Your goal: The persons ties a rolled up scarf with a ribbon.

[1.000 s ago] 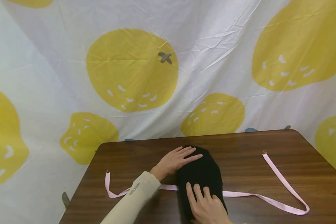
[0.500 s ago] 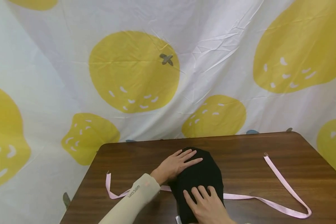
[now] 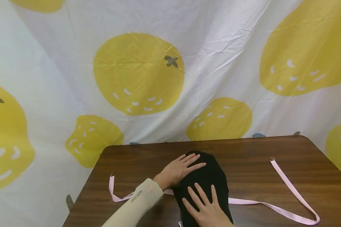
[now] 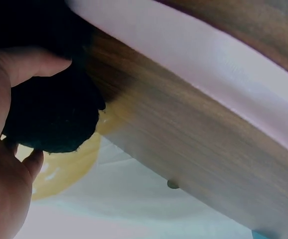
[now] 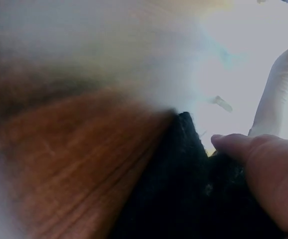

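A black folded cloth item (image 3: 218, 173) with a small white tag (image 3: 180, 224) lies lengthwise near the table's middle. It crosses over a long pink ribbon (image 3: 242, 201), hiding the ribbon's middle. My left hand (image 3: 178, 171) rests on the far part of the cloth, fingers spread; in the left wrist view its thumb and fingertips lie along the rounded end of the cloth (image 4: 54, 117). On the near part, my right hand (image 3: 206, 208) presses down with fingers fanned out. The right wrist view has the cloth's dark edge (image 5: 166, 199) beside the thumb.
The brown wooden table (image 3: 147, 160) has rounded far corners. Behind it hangs a white curtain (image 3: 68, 78) printed with yellow fruit. The ribbon stretches out to both sides, a small metal clasp (image 3: 272, 158) at its right end and another (image 3: 111, 175) at the left.
My right hand's fingers have gone from bent to spread flat on the cloth. The cloth's near left edge has shifted outward and the white tag has come into view. My left hand stays put.
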The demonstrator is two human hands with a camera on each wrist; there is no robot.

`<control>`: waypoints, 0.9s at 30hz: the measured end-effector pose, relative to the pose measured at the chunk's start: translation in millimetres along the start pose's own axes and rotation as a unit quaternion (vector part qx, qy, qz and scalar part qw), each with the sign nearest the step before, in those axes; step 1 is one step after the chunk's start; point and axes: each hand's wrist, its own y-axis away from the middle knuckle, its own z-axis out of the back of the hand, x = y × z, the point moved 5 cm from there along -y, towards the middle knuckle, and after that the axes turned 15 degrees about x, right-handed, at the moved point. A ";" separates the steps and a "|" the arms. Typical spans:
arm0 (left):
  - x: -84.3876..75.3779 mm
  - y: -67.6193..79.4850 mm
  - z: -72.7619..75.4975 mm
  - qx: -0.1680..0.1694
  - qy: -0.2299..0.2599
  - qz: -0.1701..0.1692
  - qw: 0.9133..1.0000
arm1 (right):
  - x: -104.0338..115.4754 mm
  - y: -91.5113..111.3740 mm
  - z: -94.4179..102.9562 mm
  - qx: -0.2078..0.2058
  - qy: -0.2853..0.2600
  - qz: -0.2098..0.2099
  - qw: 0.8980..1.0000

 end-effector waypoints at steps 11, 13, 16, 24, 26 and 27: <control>-0.4 3.2 -1.4 -0.012 -0.005 0.009 1.000 | 3.4 -1.6 -1.6 -0.006 0.008 -0.002 1.000; -0.1 2.9 -0.5 -0.012 -0.002 0.009 1.000 | 2.3 -1.6 0.0 0.001 -0.002 -0.003 1.000; 0.9 2.6 0.9 -0.008 -0.001 0.014 1.000 | 0.4 -1.4 2.6 0.014 -0.015 -0.003 1.000; 1.8 10.5 6.8 0.008 -0.004 0.043 0.999 | -2.8 -0.8 9.6 0.015 -0.049 0.008 0.999; 1.2 13.6 8.3 0.010 -0.004 0.053 0.999 | -4.4 -1.4 14.0 0.007 -0.075 0.007 0.997; 1.3 15.3 9.2 0.012 -0.004 0.058 0.998 | -5.7 -1.8 16.4 0.004 -0.093 0.006 0.996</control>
